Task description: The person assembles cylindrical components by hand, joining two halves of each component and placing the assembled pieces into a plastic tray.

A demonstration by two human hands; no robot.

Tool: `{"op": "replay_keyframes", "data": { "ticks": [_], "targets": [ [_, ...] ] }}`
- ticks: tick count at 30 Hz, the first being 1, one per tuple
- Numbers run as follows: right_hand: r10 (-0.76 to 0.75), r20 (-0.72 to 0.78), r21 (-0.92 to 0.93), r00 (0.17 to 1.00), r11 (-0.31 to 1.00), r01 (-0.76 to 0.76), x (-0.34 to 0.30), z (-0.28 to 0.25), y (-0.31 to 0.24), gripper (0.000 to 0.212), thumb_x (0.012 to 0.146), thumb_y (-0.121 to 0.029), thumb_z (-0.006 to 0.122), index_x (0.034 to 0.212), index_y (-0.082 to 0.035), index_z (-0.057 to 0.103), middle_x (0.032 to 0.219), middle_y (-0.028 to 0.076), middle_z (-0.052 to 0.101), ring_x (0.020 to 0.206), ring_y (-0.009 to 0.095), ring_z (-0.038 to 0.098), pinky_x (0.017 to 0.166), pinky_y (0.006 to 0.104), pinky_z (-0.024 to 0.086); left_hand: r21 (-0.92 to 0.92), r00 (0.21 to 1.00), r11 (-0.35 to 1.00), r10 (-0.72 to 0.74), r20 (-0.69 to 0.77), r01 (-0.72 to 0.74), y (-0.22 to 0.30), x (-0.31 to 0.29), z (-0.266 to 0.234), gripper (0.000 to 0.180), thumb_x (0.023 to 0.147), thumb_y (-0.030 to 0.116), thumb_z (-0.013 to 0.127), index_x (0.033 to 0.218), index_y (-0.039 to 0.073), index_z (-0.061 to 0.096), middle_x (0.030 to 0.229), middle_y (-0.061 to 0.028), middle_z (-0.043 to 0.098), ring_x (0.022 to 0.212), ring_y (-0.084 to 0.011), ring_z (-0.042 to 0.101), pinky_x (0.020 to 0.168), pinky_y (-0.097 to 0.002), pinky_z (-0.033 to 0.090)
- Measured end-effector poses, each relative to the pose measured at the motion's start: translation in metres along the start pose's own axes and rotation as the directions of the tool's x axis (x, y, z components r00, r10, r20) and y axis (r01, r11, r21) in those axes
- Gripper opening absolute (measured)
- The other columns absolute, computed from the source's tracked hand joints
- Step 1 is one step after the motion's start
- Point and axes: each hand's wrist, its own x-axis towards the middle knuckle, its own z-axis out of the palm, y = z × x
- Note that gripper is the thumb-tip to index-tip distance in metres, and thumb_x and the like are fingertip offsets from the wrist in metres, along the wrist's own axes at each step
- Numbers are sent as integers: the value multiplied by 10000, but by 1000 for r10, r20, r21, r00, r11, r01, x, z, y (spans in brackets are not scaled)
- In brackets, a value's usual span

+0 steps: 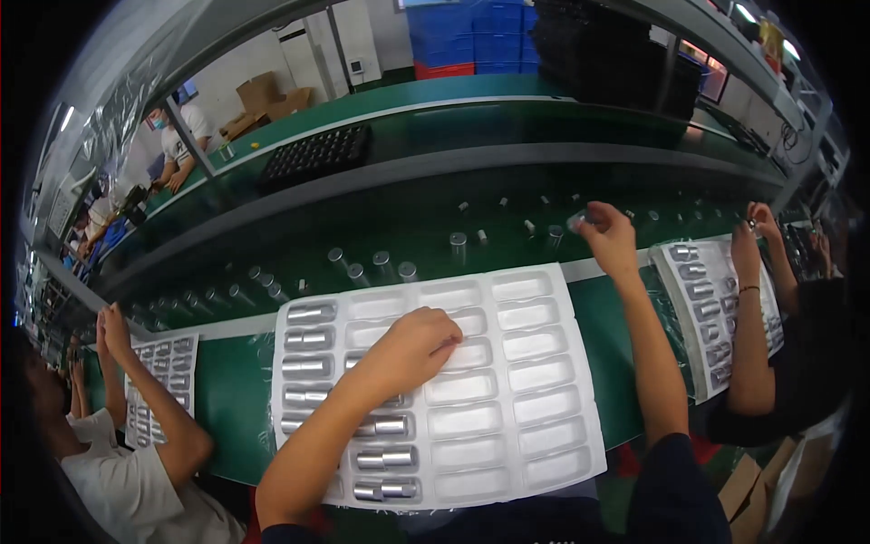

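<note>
Silver cylinders [384, 459] lie on their sides in a white tray [586, 408], filling compartments of its left column and showing in the second, where the forearm covers part of the view. Tray sits on a green desk [598, 331].

Left hand [410, 349]: above the tray's middle, fingers curled and nearly closed, tips by a third-column compartment; whether they grip anything, cannot tell.

Right hand [613, 240]: raised past the tray's far right corner, thumb and fingers pinched on a small clear object [576, 220], blurred. An upright cylinder [555, 237] stands just beside it.

Beyond the tray: a scattered row of upright cylinders on a dark green surface, small white pieces [482, 237] among them.

Either side: co-workers, each with hands raised near a part-filled tray, left [193, 349] and right [675, 299]. Farther back, a black rack [317, 152] and blue crates [444, 45].
</note>
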Motion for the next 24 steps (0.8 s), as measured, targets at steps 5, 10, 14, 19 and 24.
{"op": "replay_keyframes", "data": {
  "ticks": [5, 10, 14, 19, 24],
  "targets": [
    [61, 145, -353, 988, 936, -6, -17, -6, -7, 397, 740, -187, 761, 1084, -4, 688, 1008, 179, 716, 933, 338, 688, 837, 395, 534, -6, 998, 999, -50, -24, 50, 14, -7, 0, 118, 831, 43, 632, 929, -4, 680, 964, -157, 665, 969, -332, 598, 865, -399, 492],
    [41, 252, -355, 967, 933, 53, -17, 1, 4, 404, 718, -179, 763, 1080, -15, 688, 998, 173, 716, 959, 340, 683, 860, 400, 535, -49, 978, 996, -84, -190, 76, 21, -7, -5, 84, 832, 59, 661, 892, 0, 665, 892, -129, 652, 813, -256, 586, 719, -351, 490],
    [16, 325, -324, 946, 941, 95, 23, 2, 3, 337, 771, -117, 686, 1091, -11, 684, 984, 191, 715, 937, 338, 695, 846, 398, 548, -217, 905, 941, -316, -286, 260, 32, -3, -19, 98, 867, 90, 685, 904, 6, 652, 768, -52, 598, 643, -121, 512, 574, -252, 423],
    [117, 384, -520, 916, 847, 109, 70, 53, -27, 418, 815, -269, 741, 1116, 8, 655, 1077, 223, 684, 995, 363, 667, 848, 430, 541, -780, 811, 620, -495, -311, 80, 32, 15, -39, 104, 940, 105, 620, 970, 26, 560, 727, -16, 552, 512, -62, 403, 465, -221, 277],
    [79, 480, -605, 874, 751, 264, 79, 117, 19, 388, 804, -225, 744, 1105, -16, 617, 1088, 241, 654, 1006, 389, 653, 869, 454, 542, -867, 842, 464, -529, -107, 181, 32, 5, -77, 91, 943, 108, 604, 955, 52, 534, 695, 0, 530, 498, -46, 381, 447, -219, 241]
  ]
}}
